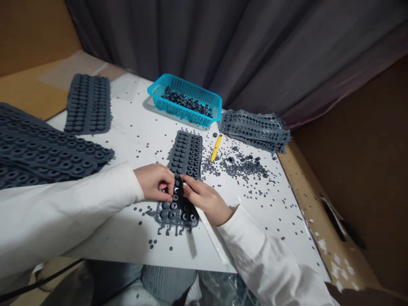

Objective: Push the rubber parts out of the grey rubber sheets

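Observation:
A dark grey rubber sheet (186, 155) studded with rows of small rings lies on the white table (134, 136) in front of me. My left hand (155, 181) presses on its left side, fingers curled over the rings. My right hand (205, 199) meets it from the right, fingertips pinching at a ring near the sheet's middle. Both hands touch the sheet; whether a ring is free between the fingers I cannot tell.
A blue basket (185, 101) of loose rings stands behind. Stacked rubber sheets lie at the left (47, 153), the back left (88, 104) and the right (255, 129). A yellow tool (216, 148) and a scatter of rubber bits (242, 165) lie right of the sheet. A curtain hangs behind.

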The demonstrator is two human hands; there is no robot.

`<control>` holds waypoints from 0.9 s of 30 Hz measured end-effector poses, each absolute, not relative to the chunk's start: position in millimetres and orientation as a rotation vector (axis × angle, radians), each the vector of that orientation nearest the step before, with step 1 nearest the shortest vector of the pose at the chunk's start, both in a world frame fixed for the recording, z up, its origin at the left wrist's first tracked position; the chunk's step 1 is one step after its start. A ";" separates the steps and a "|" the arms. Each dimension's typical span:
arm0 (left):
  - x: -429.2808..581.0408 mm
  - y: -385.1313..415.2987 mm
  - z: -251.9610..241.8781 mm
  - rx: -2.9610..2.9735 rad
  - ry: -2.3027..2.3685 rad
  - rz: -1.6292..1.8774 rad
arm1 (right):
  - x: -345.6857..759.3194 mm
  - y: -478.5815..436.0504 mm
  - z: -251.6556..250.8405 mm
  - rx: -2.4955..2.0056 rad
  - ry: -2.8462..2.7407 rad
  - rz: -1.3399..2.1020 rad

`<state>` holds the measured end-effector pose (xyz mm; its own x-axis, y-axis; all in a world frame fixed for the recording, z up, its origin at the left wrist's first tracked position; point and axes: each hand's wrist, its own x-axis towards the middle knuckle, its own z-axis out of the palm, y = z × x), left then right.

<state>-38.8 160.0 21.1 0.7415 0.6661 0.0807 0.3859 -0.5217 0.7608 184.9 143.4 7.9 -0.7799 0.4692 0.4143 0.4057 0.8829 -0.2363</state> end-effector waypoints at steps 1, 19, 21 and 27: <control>-38.6 159.8 21.0 2.177 0.790 0.481 | 185.5 144.0 7.8 -0.640 -2.537 0.292; -38.7 160.9 20.9 2.162 0.774 0.478 | 186.3 151.7 14.0 -0.571 -2.583 0.451; -38.8 161.5 21.1 2.168 0.768 0.466 | 184.6 151.9 13.0 -0.660 -2.553 0.472; -38.4 160.5 20.4 2.167 0.794 0.473 | 179.3 156.4 15.5 -0.724 -2.295 0.717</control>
